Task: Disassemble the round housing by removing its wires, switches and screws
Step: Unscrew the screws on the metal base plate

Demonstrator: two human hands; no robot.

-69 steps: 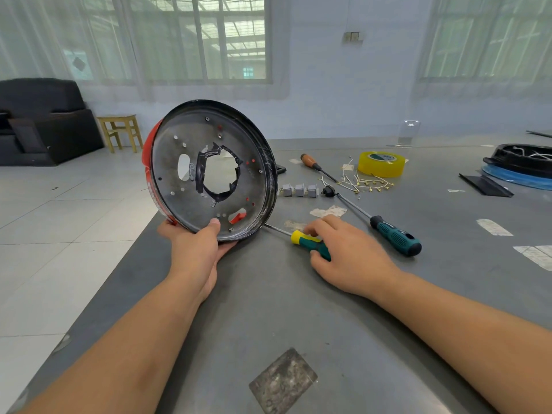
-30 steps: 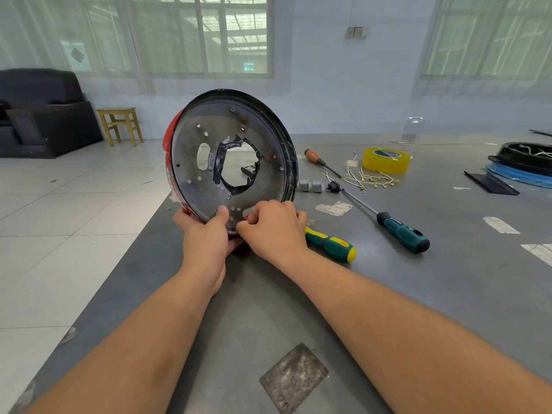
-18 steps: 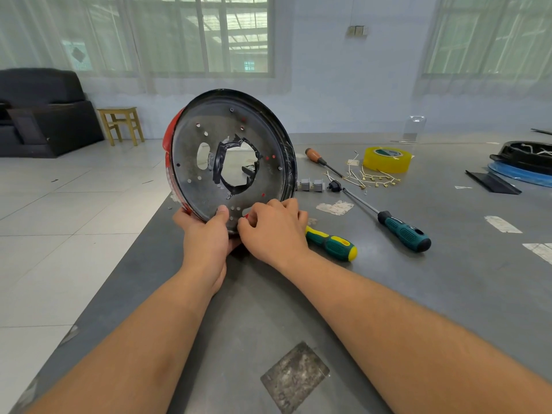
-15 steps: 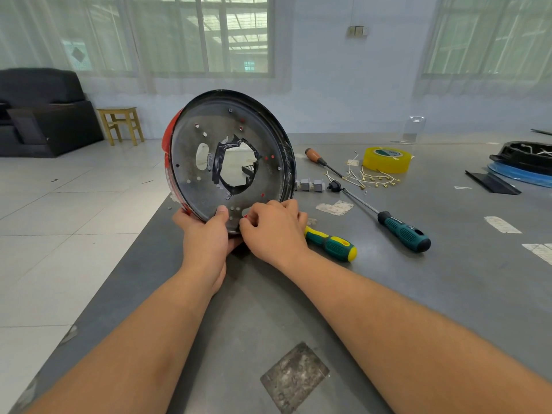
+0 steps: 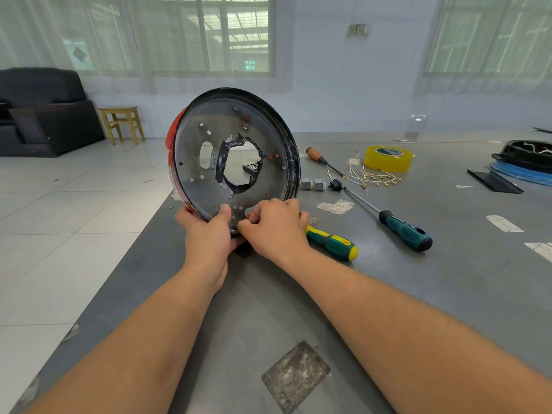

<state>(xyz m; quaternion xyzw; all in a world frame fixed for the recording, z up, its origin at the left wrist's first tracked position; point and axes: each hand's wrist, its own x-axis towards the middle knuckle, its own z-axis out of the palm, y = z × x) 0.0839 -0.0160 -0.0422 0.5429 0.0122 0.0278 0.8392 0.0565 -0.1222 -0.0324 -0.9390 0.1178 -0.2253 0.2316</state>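
Observation:
The round housing (image 5: pixel 209 174), a dark metal disc with a red outer side and a ragged centre hole, stands on edge on the grey table (image 5: pixel 418 294). My left hand (image 5: pixel 207 234) grips its bottom rim, thumb on the inner face. My right hand (image 5: pixel 274 228) is curled at the housing's lower right rim, fingertips pinching at a small red part there; what it pinches is mostly hidden. Loose wires with brass terminals (image 5: pixel 373 177) and small grey switches (image 5: pixel 313 184) lie behind.
A green-yellow screwdriver (image 5: pixel 331 245) lies just right of my right hand. A long teal-handled screwdriver (image 5: pixel 403 230), an orange-handled one (image 5: pixel 319 156), yellow tape (image 5: pixel 388 158) and another black housing (image 5: pixel 525 156) sit farther right. The table's left edge drops to a tiled floor.
My right hand let go of the green-yellow screwdriver and moved left to the housing's lower rim, where it now pinches. The housing has stayed upright in my left hand.

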